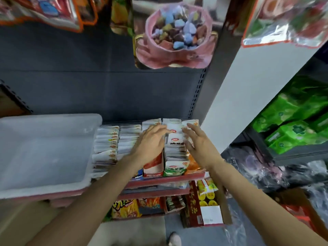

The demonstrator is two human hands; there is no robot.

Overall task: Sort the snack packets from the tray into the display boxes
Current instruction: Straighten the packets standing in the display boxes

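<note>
Head view: packets (174, 139) are seen standing in display boxes (154, 167) on the shelf; the tray (44, 150) beside them appears emptied.
Left grip (150, 139): released, fingers spread over the rows.
Right grip (197, 141): released, just right of the raised packets.
Risk: upright packets could be tipped into a neighbouring box by a careless sweep.

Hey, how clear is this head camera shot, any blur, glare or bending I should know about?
Head view: wide-angle bending curves the shelf upright and edges; both hands, left and right, are slightly motion-smeared over the snack packets; hanging bags at top look soft; the white tray looks washed out; light is even.
</note>
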